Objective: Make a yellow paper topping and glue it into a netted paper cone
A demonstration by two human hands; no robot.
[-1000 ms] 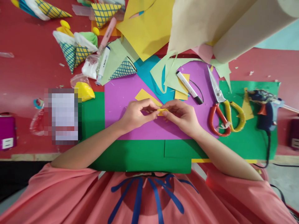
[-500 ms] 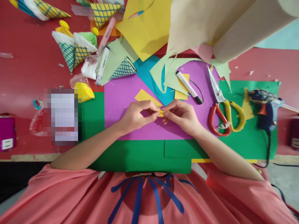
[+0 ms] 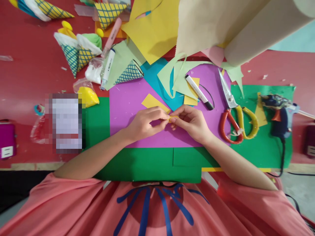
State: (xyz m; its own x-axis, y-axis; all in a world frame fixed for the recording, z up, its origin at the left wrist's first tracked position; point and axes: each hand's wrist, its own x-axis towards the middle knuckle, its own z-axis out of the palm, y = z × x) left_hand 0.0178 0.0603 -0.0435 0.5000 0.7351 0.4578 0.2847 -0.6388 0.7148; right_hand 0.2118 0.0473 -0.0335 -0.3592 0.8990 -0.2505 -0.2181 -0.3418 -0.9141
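Note:
Between my two hands is a small piece of yellow paper (image 3: 173, 118), pinched over the purple sheet (image 3: 137, 90). My left hand (image 3: 146, 123) grips its left end between thumb and fingertips. On the other end, my right hand (image 3: 190, 122) is closed with thumb and index finger, and the fingers cover much of the piece. Just beyond my left fingertips lies a yellow paper strip (image 3: 154, 103). A white marker with a black cap (image 3: 199, 92) rests past my right hand, over more yellow paper scraps (image 3: 190, 99).
Scissors (image 3: 230, 101) with red and yellow handles lie right, then a glue gun (image 3: 283, 114). Patterned paper cones (image 3: 129, 72), a bag of yellow clay (image 3: 88, 95) and a blurred-out phone (image 3: 67, 123) are left. A large paper roll (image 3: 265, 32) crosses the back right.
My left hand has rolled slightly, its fingers closing nearer the yellow piece's end. Less of the piece shows below the fingertips. Everything else stays in place.

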